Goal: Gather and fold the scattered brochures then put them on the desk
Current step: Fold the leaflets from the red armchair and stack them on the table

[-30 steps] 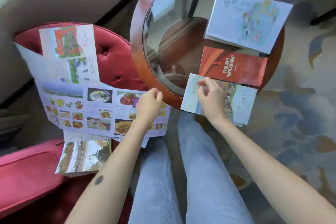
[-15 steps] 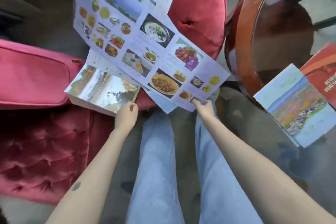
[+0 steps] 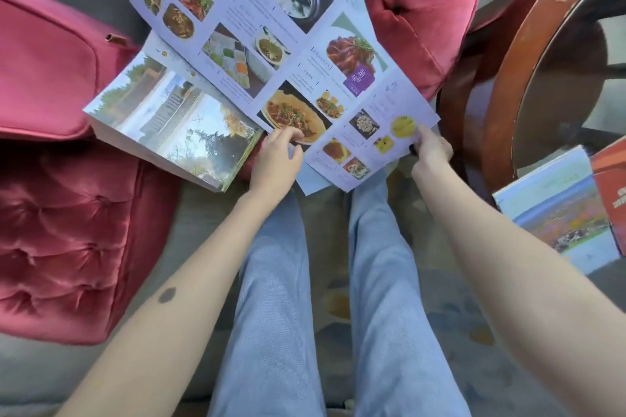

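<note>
Over red velvet seats (image 3: 84,247) left of the round glass worktop (image 3: 508,85), both hands pinch the unfolded food brochure (image 3: 257,54), left hand (image 3: 276,159) and right hand (image 3: 430,147) fingers clamped on its near edge, so an uneven tug risks tearing or miscreasing it.

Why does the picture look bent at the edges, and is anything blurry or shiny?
Head view: a wide-angle lens curves the round table rim and stretches the arms; the food leaflet is slightly soft, its small print unreadable; daylight reflects off the table's glass top; the left hand and right hand look sharp.
</note>
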The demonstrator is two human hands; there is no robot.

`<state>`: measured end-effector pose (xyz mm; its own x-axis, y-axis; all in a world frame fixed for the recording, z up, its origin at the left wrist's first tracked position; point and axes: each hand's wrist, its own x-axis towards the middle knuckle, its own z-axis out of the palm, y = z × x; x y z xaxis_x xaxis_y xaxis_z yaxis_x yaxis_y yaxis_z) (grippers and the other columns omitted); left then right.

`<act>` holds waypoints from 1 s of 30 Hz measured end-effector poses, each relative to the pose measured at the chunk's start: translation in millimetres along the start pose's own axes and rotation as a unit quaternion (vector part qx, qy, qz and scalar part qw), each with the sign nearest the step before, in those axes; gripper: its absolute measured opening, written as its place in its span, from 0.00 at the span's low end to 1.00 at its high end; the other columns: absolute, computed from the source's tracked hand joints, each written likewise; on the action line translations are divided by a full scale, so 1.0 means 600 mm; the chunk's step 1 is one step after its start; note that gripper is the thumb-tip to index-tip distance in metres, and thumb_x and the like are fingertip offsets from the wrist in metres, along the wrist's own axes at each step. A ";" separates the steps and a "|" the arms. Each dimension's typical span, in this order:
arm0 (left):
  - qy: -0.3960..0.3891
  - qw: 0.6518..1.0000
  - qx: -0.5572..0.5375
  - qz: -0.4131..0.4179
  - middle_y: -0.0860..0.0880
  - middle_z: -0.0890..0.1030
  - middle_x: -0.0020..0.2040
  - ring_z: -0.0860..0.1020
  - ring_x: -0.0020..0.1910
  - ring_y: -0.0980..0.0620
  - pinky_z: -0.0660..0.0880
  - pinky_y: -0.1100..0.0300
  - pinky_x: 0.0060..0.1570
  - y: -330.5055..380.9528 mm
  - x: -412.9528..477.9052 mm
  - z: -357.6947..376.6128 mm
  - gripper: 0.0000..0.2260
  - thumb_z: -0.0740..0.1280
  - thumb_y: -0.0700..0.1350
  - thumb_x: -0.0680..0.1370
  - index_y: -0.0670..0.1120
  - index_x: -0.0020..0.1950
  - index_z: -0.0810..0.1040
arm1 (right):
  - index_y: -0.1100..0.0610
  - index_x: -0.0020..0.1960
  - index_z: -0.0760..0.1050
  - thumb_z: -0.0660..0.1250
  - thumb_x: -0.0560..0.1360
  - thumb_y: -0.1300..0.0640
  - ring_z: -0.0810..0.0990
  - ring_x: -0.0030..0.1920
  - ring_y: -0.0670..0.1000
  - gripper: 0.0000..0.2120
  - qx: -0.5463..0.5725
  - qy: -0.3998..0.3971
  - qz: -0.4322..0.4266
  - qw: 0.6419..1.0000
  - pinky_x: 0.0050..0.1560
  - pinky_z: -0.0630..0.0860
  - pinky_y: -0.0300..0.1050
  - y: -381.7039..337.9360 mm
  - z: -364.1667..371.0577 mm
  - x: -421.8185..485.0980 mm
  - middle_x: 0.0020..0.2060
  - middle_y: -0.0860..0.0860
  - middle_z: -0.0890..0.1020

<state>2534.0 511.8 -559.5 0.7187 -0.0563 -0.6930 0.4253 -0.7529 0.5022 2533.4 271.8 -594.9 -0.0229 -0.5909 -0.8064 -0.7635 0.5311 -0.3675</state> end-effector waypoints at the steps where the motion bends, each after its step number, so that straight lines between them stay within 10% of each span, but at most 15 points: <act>1: -0.021 0.999 0.012 0.026 0.48 0.74 0.62 0.70 0.62 0.49 0.67 0.59 0.55 0.014 0.002 0.003 0.13 0.59 0.41 0.78 0.46 0.62 0.73 | 0.58 0.48 0.73 0.66 0.74 0.63 0.76 0.43 0.50 0.04 -0.004 -0.033 -0.011 0.999 0.41 0.76 0.38 0.003 -0.003 -0.013 0.45 0.53 0.78; 14: -0.187 0.967 0.135 0.106 0.44 0.47 0.78 0.49 0.77 0.45 0.51 0.44 0.72 0.117 -0.032 0.039 0.46 0.69 0.63 0.69 0.55 0.77 0.45 | 0.57 0.35 0.73 0.66 0.71 0.62 0.73 0.34 0.44 0.06 -0.129 -0.123 -0.244 0.953 0.41 0.70 0.40 0.003 -0.056 -0.186 0.31 0.49 0.77; 20: -0.130 0.984 0.009 0.123 0.48 0.63 0.74 0.64 0.71 0.44 0.64 0.49 0.65 0.145 -0.092 0.049 0.25 0.63 0.45 0.76 0.49 0.73 0.61 | 0.54 0.35 0.71 0.64 0.73 0.62 0.70 0.33 0.43 0.09 -0.074 -0.103 -0.282 0.951 0.41 0.69 0.42 -0.014 -0.092 -0.210 0.31 0.46 0.73; 24: -0.111 0.982 -0.142 0.055 0.46 0.76 0.66 0.73 0.64 0.47 0.69 0.57 0.61 0.157 -0.116 0.031 0.17 0.55 0.43 0.82 0.47 0.70 0.69 | 0.47 0.53 0.75 0.58 0.78 0.49 0.78 0.54 0.41 0.08 -0.068 -0.243 -0.215 0.944 0.56 0.74 0.37 -0.008 -0.119 -0.194 0.52 0.42 0.79; 30: -0.164 0.905 -0.391 -0.034 0.53 0.82 0.50 0.80 0.48 0.56 0.76 0.61 0.51 0.154 -0.131 -0.031 0.11 0.57 0.38 0.81 0.49 0.53 0.77 | 0.47 0.66 0.66 0.61 0.77 0.45 0.68 0.70 0.47 0.19 -0.109 -0.315 -0.113 0.936 0.68 0.65 0.47 0.017 -0.133 -0.167 0.69 0.48 0.70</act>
<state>2527.1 458.8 -449.3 0.5291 -0.3144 -0.7882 0.8139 -0.0748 0.5762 2476.2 288.0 -481.2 0.4875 -0.1623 -0.8579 -0.8178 0.2593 -0.5137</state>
